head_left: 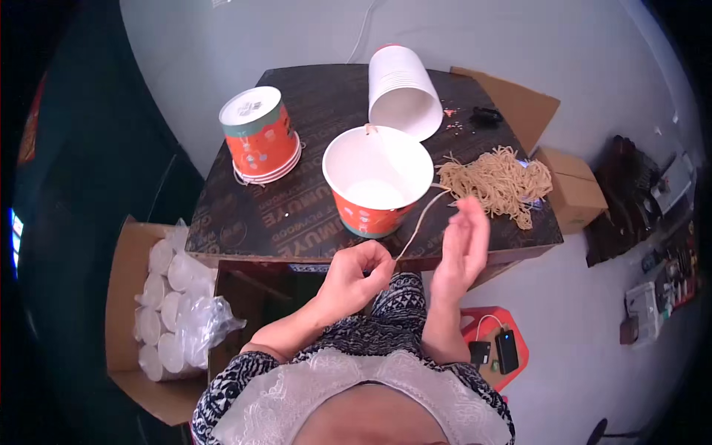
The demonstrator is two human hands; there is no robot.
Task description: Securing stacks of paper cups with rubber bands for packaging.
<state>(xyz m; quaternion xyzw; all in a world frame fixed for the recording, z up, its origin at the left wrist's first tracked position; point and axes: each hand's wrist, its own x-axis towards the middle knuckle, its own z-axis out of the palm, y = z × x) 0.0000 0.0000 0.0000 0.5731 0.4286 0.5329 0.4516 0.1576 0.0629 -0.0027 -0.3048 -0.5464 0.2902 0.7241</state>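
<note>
My left hand (356,278) pinches one end of a thin beige string (417,222) in front of the table's near edge. The string runs up to the rim of an open orange paper cup (377,182) with a white inside, standing on the dark table (297,215). My right hand (463,248) is raised beside the string with its fingers spread and holds nothing. A heap of the same beige strings (495,180) lies on the table to the right of the cup.
A stack of upturned orange cups (258,135) stands at the table's left. A tilted stack of white cups (400,89) lies behind the open cup. A cardboard box of white lids (167,297) sits on the floor left; brown boxes (571,189) stand right.
</note>
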